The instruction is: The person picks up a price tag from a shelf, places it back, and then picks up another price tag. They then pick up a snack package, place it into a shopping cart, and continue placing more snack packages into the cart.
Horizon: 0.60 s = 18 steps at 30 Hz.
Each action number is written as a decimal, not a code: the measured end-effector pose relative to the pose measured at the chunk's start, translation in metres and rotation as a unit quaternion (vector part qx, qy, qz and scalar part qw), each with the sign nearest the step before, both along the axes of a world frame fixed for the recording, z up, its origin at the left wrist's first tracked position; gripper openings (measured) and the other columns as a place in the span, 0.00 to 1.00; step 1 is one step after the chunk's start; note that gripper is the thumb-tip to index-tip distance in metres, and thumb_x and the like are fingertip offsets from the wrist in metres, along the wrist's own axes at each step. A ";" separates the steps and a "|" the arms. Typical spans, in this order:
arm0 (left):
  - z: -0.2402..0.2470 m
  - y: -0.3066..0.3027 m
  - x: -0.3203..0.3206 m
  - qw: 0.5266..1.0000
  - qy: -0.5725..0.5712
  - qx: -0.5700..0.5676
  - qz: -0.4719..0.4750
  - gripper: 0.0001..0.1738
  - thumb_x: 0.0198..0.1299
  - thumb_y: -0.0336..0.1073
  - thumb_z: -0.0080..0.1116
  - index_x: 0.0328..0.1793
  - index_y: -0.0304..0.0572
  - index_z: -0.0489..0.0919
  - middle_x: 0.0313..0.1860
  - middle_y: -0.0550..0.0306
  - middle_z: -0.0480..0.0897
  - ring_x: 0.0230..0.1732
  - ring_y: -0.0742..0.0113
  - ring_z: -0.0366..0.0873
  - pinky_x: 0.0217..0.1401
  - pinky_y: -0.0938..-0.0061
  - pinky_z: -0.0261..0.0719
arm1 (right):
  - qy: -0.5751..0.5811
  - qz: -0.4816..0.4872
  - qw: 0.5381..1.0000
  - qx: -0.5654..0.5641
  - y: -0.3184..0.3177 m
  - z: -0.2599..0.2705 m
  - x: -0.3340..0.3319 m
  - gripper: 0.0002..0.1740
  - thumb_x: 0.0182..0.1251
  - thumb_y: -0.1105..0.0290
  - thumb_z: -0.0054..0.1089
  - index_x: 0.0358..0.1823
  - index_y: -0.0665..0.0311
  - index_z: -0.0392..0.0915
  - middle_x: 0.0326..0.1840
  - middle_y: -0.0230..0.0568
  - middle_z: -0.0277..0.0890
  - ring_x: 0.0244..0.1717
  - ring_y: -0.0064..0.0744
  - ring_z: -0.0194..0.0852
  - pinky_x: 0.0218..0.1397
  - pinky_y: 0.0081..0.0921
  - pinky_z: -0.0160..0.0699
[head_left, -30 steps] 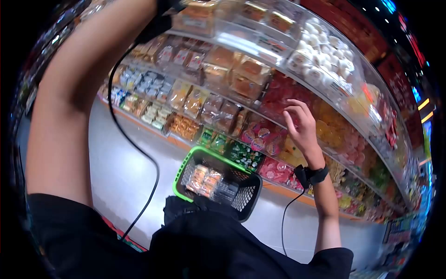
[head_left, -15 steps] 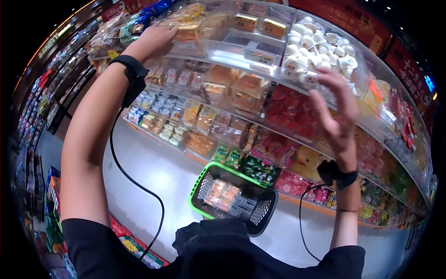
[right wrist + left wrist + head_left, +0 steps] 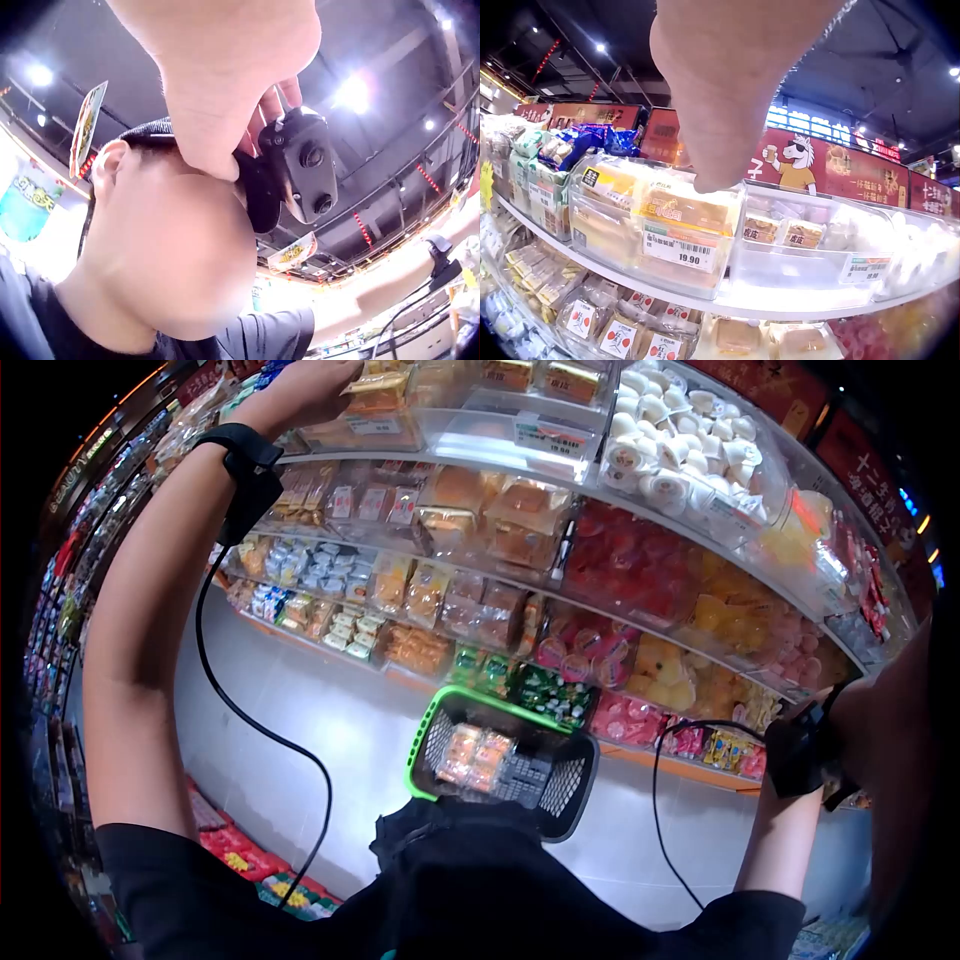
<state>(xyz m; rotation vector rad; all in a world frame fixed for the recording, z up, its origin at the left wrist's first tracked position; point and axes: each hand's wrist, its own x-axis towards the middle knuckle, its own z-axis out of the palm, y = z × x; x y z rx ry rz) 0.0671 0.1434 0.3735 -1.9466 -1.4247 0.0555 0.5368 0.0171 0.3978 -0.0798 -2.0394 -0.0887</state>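
My left hand reaches over a clear bin on the top shelf. In the left wrist view its thumb points down at a yellow-labelled cake pack; the other fingers are hidden, so I cannot tell whether they grip it. My right hand is raised beside the person's head. Its thumb and fingers hold the black head camera, which has two lenses. In the head view that hand is a dark blur at the right edge.
A black basket with a green rim holds packaged snacks below the shelves. A bin of white cups is at upper right. Black cables hang from both wrists. Wrapped sweets fill lower shelves.
My right hand has gone from in front of the shelves up to the head camera. My left hand, out of frame at first, shows at the top-left bin. The view has shifted.
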 end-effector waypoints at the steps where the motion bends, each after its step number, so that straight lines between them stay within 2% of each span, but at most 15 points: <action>1: -0.014 0.035 -0.033 1.000 -0.015 0.003 -0.017 0.19 0.55 0.34 0.60 0.53 0.44 0.69 0.45 0.50 0.79 0.51 0.50 0.77 0.61 0.50 0.69 | -0.004 -0.018 1.000 0.007 -0.004 0.000 -0.007 0.22 0.65 0.67 0.59 0.58 0.68 0.70 0.60 0.54 0.71 0.61 0.45 0.71 0.66 0.39 0.67; 3: -0.016 0.048 -0.036 0.998 -0.047 -0.001 -0.030 0.21 0.54 0.36 0.62 0.53 0.45 0.69 0.46 0.50 0.79 0.52 0.49 0.76 0.63 0.46 0.67 | -0.006 -0.058 0.998 0.015 -0.009 0.003 -0.020 0.22 0.64 0.67 0.59 0.57 0.68 0.70 0.59 0.54 0.71 0.61 0.44 0.71 0.65 0.38 0.68; 4: -0.014 0.053 -0.038 0.999 -0.022 0.004 -0.034 0.20 0.51 0.35 0.61 0.50 0.40 0.71 0.42 0.47 0.81 0.48 0.47 0.78 0.54 0.56 0.73 | -0.006 -0.080 0.997 0.018 -0.012 0.003 -0.028 0.22 0.64 0.68 0.60 0.57 0.68 0.70 0.59 0.54 0.71 0.61 0.44 0.71 0.65 0.38 0.68; 6: -0.020 0.066 -0.061 0.991 -0.062 0.049 -0.107 0.23 0.49 0.37 0.62 0.51 0.42 0.70 0.41 0.47 0.80 0.48 0.47 0.77 0.60 0.55 0.68 | -0.004 -0.105 0.994 0.011 -0.011 0.001 -0.039 0.22 0.63 0.68 0.60 0.57 0.68 0.70 0.59 0.53 0.72 0.61 0.44 0.71 0.65 0.38 0.68; 7: -0.021 0.072 -0.066 0.994 -0.094 0.011 -0.052 0.25 0.48 0.38 0.63 0.52 0.41 0.70 0.42 0.48 0.79 0.48 0.48 0.77 0.62 0.54 0.67 | 0.001 -0.118 0.993 0.002 -0.008 -0.001 -0.047 0.22 0.63 0.69 0.60 0.56 0.68 0.70 0.59 0.53 0.72 0.61 0.44 0.71 0.65 0.37 0.68; 9: -0.022 0.079 -0.082 0.990 -0.076 0.046 -0.111 0.27 0.48 0.40 0.64 0.54 0.39 0.72 0.45 0.48 0.78 0.49 0.49 0.76 0.61 0.55 0.68 | 0.026 -0.123 0.992 -0.011 -0.006 0.003 -0.059 0.21 0.62 0.69 0.61 0.56 0.68 0.70 0.58 0.53 0.72 0.60 0.44 0.71 0.64 0.37 0.68; 10: -0.028 0.071 -0.079 0.976 -0.107 0.074 -0.172 0.22 0.46 0.39 0.65 0.48 0.42 0.74 0.43 0.50 0.78 0.47 0.49 0.76 0.56 0.55 0.71 | 0.030 -0.133 0.990 -0.016 -0.006 0.009 -0.064 0.21 0.62 0.70 0.61 0.56 0.68 0.71 0.58 0.53 0.72 0.60 0.43 0.71 0.64 0.37 0.68; 12: -0.023 0.077 -0.085 0.964 -0.161 0.044 -0.206 0.16 0.43 0.36 0.65 0.39 0.45 0.75 0.38 0.51 0.77 0.44 0.49 0.76 0.51 0.55 0.72 | 0.042 -0.158 0.986 -0.035 0.000 0.025 -0.075 0.21 0.62 0.70 0.62 0.55 0.68 0.71 0.58 0.53 0.72 0.60 0.43 0.72 0.64 0.36 0.69; 13: -0.020 0.075 -0.084 0.953 -0.196 0.044 -0.228 0.11 0.42 0.35 0.64 0.32 0.46 0.74 0.35 0.51 0.76 0.41 0.49 0.76 0.47 0.55 0.73 | 0.050 -0.168 0.984 -0.042 -0.003 0.037 -0.082 0.21 0.61 0.71 0.62 0.55 0.68 0.71 0.57 0.53 0.72 0.60 0.43 0.72 0.63 0.36 0.69; 14: -0.029 0.090 -0.096 0.966 -0.188 0.015 -0.177 0.10 0.43 0.35 0.62 0.31 0.45 0.75 0.35 0.52 0.76 0.42 0.50 0.77 0.48 0.55 0.74 | 0.051 -0.177 0.982 -0.037 -0.005 0.047 -0.089 0.21 0.61 0.71 0.62 0.55 0.68 0.71 0.57 0.52 0.73 0.60 0.43 0.72 0.63 0.36 0.69; 15: -0.028 0.097 -0.106 0.956 -0.134 0.095 -0.245 0.10 0.44 0.36 0.62 0.34 0.45 0.76 0.37 0.52 0.78 0.44 0.52 0.78 0.51 0.55 0.74 | 0.060 -0.178 0.982 -0.032 -0.008 0.050 -0.099 0.21 0.61 0.71 0.63 0.55 0.68 0.71 0.57 0.52 0.73 0.60 0.43 0.72 0.63 0.36 0.69; 16: -0.020 0.082 -0.096 0.951 -0.152 0.076 -0.257 0.10 0.46 0.37 0.63 0.34 0.44 0.77 0.38 0.51 0.79 0.46 0.51 0.78 0.54 0.53 0.73 | 0.065 -0.177 0.982 -0.029 -0.013 0.055 -0.108 0.21 0.60 0.72 0.63 0.54 0.68 0.71 0.57 0.52 0.73 0.59 0.43 0.72 0.63 0.36 0.69; 18: -0.024 0.070 -0.099 0.948 -0.205 0.006 -0.241 0.09 0.49 0.37 0.63 0.34 0.44 0.78 0.39 0.52 0.80 0.45 0.50 0.78 0.50 0.57 0.75 | 0.060 -0.188 0.980 -0.014 -0.014 0.053 -0.120 0.21 0.60 0.72 0.63 0.54 0.68 0.71 0.56 0.52 0.73 0.59 0.42 0.72 0.62 0.35 0.69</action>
